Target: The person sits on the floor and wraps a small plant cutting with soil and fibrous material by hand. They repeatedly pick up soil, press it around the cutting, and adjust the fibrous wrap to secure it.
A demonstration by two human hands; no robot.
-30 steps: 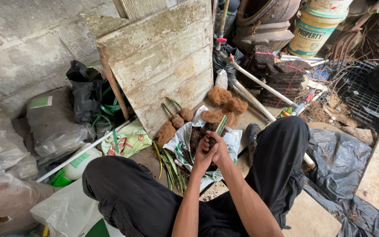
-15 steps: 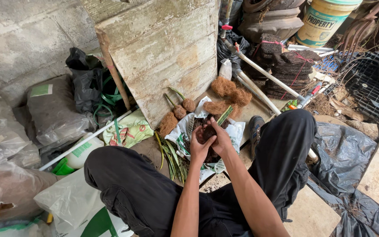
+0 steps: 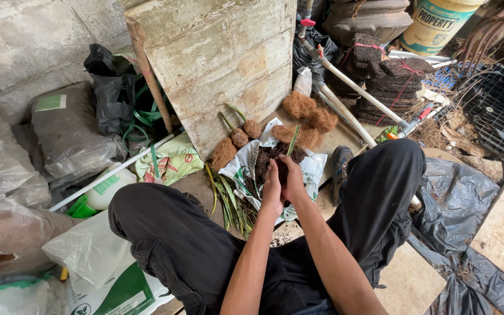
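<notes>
My left hand (image 3: pixel 272 188) and my right hand (image 3: pixel 294 178) are cupped together around a dark soil ball with a green shoot (image 3: pixel 291 140) rising from it. They are over an open white bag of dark soil (image 3: pixel 246 166) that lies between my knees. Just beyond the bag, three fibre-wrapped plant balls (image 3: pixel 238 137) with green shoots lean on a weathered wooden board (image 3: pixel 217 64). Loose clumps of brown coconut fibre (image 3: pixel 309 114) lie to their right. Green leaf cuttings (image 3: pixel 228 201) lie on the ground left of the hands.
Plastic sacks (image 3: pixel 68 131) and a white-green bag (image 3: pixel 97 262) crowd the left. White pipes (image 3: pixel 351 87), tied dark fibre slabs (image 3: pixel 389 76), a bucket (image 3: pixel 438 23) and a black crate (image 3: pixel 497 116) stand at the right. Black plastic sheet (image 3: pixel 456 204) covers the ground.
The view has tilted a little, so the hands sit lower in the picture. Both hands stay closed together around the soil ball over the bag.
</notes>
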